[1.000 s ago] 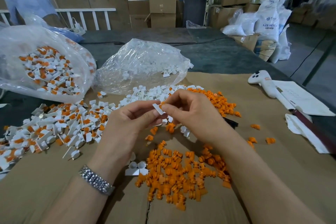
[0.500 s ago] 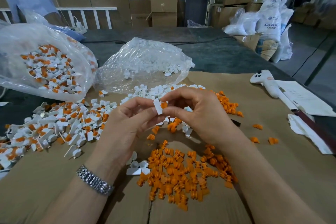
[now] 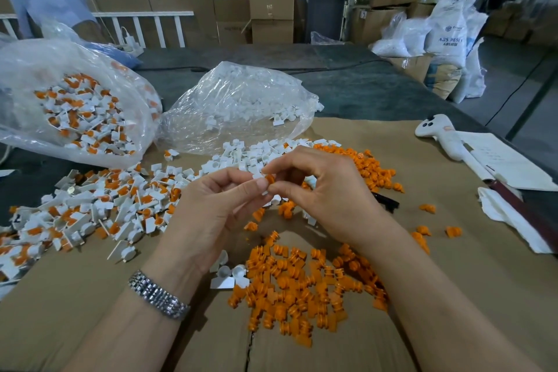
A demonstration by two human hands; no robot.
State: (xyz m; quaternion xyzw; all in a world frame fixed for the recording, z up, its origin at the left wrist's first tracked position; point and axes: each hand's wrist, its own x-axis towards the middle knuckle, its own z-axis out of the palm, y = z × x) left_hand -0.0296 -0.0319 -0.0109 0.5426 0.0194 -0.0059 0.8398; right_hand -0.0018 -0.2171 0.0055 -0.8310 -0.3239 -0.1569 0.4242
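At mid-frame we are pinching a white cap in our left hand, while our right hand is pinching an orange plug just upper right of it, touching.

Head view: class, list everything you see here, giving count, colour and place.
held white cap: one, white, left fingertips
held orange plug: one, orange, right fingertips
orange plugs: many, orange, nearest on cardboard
white caps: many, white, behind hands
assembled pieces: many, white-orange, left
left bag: one, clear, holds assembled pieces
middle bag: one, clear, holds white caps
handheld device: one, white, right
left hand: one, pinches cap
right hand: one, pinches plug
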